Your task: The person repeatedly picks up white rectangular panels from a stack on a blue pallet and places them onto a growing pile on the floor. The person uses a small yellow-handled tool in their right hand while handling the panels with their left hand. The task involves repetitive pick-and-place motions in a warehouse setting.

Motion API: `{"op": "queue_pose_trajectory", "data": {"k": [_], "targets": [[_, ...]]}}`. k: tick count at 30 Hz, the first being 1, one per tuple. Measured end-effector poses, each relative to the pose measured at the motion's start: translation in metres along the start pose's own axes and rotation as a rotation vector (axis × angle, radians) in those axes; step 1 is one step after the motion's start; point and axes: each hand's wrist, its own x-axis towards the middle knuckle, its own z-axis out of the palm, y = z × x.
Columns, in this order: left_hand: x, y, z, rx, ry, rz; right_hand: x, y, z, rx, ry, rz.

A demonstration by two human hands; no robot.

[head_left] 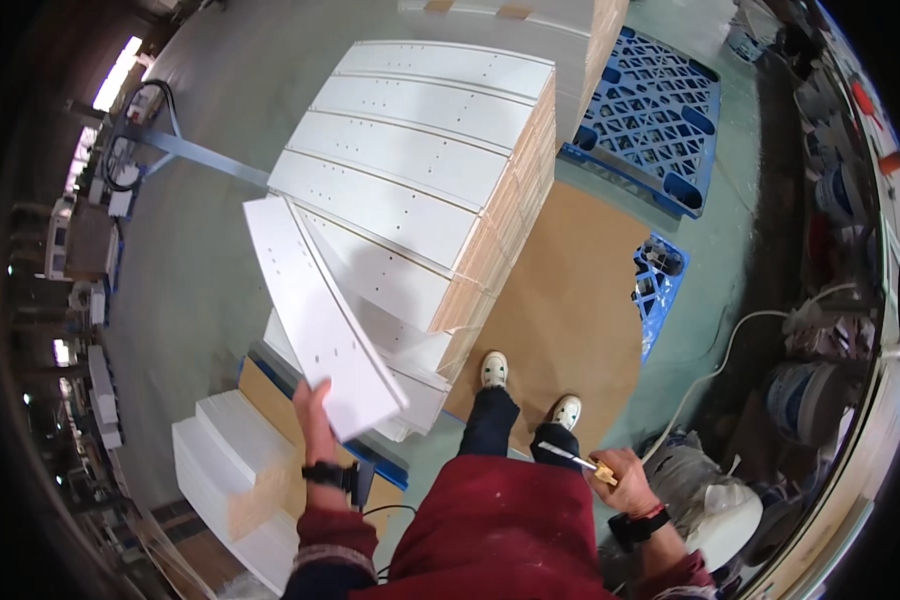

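My left hand (315, 415) is closed on the near end of a long white board (320, 310) with small drilled holes. The board is tilted, its far end reaching up beside a large stack of white drilled boards (400, 170). Near my right thigh, my right hand (630, 485) is wrapped around the yellow handle of a slim metal-bladed hand tool (562, 453). Whether it is a screwdriver or a scraper I cannot tell. The blade points left, apart from the board.
Brown sheet (560, 310) lies under my feet, right of the stack. A blue plastic pallet (655, 110) is at the far right. Lower left stands another white board stack (240, 450). Buckets (810, 400) and a pale hose (710, 375) line the right side.
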Motion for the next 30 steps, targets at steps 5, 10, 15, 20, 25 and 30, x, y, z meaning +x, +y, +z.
{"op": "queue_pose_trajectory", "data": {"k": [5,10,15,20,25,30], "targets": [[-0.139,0.044,-0.061,0.216,-0.222,-0.086,0.003,-0.062,-0.024,0.002,-0.24,-0.42],[-0.204,0.07,-0.064,0.199,-0.518,-0.326,0.048,0.005,-0.066,-0.166,-0.046,-0.15],[-0.202,0.085,-0.019,0.268,-0.785,-0.49,0.001,0.007,-0.088,-0.301,-0.19,-0.152],[-0.171,0.083,0.016,0.374,-0.931,-0.501,-0.06,0.029,-0.086,-0.142,-0.105,-0.074],[-0.163,0.054,0.071,-0.148,-1.027,-0.775,-0.127,0.019,-0.073,0.13,-0.016,-0.009],[-0.192,0.01,0.124,-1.033,-0.816,-1.307,-0.164,0.007,-0.037,0.303,0.285,-0.179]]}}
